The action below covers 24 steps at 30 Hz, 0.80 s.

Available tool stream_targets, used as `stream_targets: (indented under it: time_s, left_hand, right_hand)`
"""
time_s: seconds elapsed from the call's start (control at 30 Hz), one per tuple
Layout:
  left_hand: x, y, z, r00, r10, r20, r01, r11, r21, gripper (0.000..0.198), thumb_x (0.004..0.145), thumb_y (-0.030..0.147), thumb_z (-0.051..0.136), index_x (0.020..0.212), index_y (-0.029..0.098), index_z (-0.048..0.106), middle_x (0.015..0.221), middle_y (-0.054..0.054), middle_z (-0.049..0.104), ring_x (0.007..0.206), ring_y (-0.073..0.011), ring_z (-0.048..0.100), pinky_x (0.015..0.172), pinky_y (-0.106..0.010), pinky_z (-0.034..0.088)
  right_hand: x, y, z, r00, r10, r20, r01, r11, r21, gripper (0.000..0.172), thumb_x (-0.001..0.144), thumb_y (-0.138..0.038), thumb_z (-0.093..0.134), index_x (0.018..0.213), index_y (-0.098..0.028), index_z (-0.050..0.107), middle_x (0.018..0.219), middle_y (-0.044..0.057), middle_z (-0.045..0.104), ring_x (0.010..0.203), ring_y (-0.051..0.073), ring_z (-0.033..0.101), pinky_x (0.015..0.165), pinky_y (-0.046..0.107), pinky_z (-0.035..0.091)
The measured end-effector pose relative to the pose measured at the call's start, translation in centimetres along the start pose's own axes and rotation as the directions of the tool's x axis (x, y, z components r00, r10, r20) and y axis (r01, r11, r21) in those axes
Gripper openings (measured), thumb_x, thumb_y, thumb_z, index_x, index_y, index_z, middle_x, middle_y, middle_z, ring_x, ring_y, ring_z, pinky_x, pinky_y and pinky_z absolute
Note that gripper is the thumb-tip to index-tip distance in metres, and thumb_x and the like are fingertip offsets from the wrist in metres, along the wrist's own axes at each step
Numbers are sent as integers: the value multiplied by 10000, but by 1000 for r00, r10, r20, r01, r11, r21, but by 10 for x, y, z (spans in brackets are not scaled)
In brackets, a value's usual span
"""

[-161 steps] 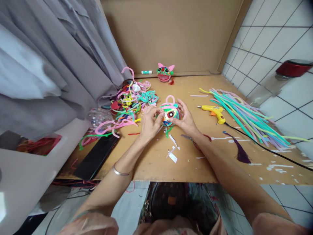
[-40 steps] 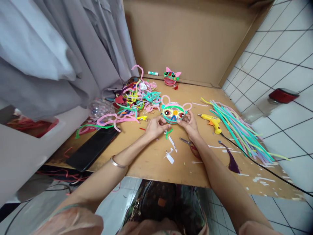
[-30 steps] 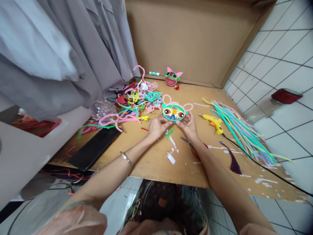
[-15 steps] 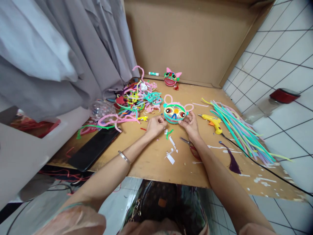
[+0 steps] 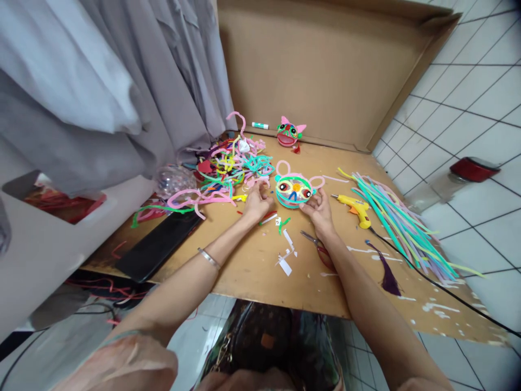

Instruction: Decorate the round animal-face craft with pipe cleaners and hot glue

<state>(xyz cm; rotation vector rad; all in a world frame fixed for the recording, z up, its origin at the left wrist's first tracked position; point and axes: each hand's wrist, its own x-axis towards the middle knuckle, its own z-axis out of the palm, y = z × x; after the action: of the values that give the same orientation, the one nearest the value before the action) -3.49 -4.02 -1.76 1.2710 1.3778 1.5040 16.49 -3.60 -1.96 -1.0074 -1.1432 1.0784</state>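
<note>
A round pipe-cleaner animal face (image 5: 293,191) with pink loop ears, red-ringed eyes and a blue nose stands at the middle of the table. My right hand (image 5: 319,213) grips its right edge between thumb and fingers. To the left of the face is my left hand (image 5: 258,204), its fingers curled near the small yellow piece (image 5: 241,198); whether it holds anything is hidden. White paper scraps (image 5: 285,266) and green bits (image 5: 284,225) lie between the wrists. Red-handled scissors (image 5: 323,254) are partly under my right forearm.
Tangled pipe cleaners (image 5: 222,168) and a black phone-like slab (image 5: 158,247) lie left. A finished-looking face (image 5: 288,133) and glue stick (image 5: 260,125) are behind. Rightward are a yellow glue gun (image 5: 355,208), its cord, straight pipe cleaners (image 5: 407,228) and a purple tassel (image 5: 388,274).
My left hand has shifted slightly away from the animal face, and its fingers now point upward. A red strip and a white strip now show beside it. The view has moved slightly.
</note>
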Motion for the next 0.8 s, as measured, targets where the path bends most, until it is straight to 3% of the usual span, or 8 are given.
stream_targets:
  time_s: [0.1,0.2,0.3,0.53,0.8]
  left_hand:
    - [4,4,5,987,-105,121,129,968,-216,650,547,117,643,1192,170,577,1312,-124,591,1100,-255,613,967,-403,486]
    - [4,8,13,952,-32,304,152,913,-379,636,540,143,653,1174,159,613,1274,-108,634,1159,-266,588,1026,-410,445]
    - [1,11,14,917,40,397,137,903,-407,513,573,202,711,1082,155,665,1156,-79,695,1099,-250,614,1027,-394,431]
    - [-5,18,5,956,-74,284,179,914,-364,433,657,439,807,983,183,681,943,-29,706,822,-148,625,696,-235,452]
    - [-15,27,5,935,-76,347,268,792,-548,446,687,494,792,953,158,667,860,-22,673,699,-91,616,635,-202,458]
  right_hand:
    - [0,0,2,1000,25,-13,-25,1000,16,1041,483,-313,868,1400,-269,378,1254,93,617,1108,245,619,1032,489,459]
    - [0,-2,3,999,47,-21,-46,998,40,1053,469,-332,869,1396,-274,372,1254,93,616,1106,249,613,998,481,485]
    - [-1,-5,4,999,46,-27,-44,997,58,1047,462,-366,875,1384,-264,391,1268,103,597,1061,245,619,931,458,525]
    - [-5,-21,5,998,35,-50,-30,996,87,878,572,-450,851,1341,-263,471,978,11,660,913,182,645,861,359,547]
    - [-11,-37,5,996,80,-40,-73,985,159,612,661,-617,752,1140,-265,606,1001,1,703,820,165,666,679,299,556]
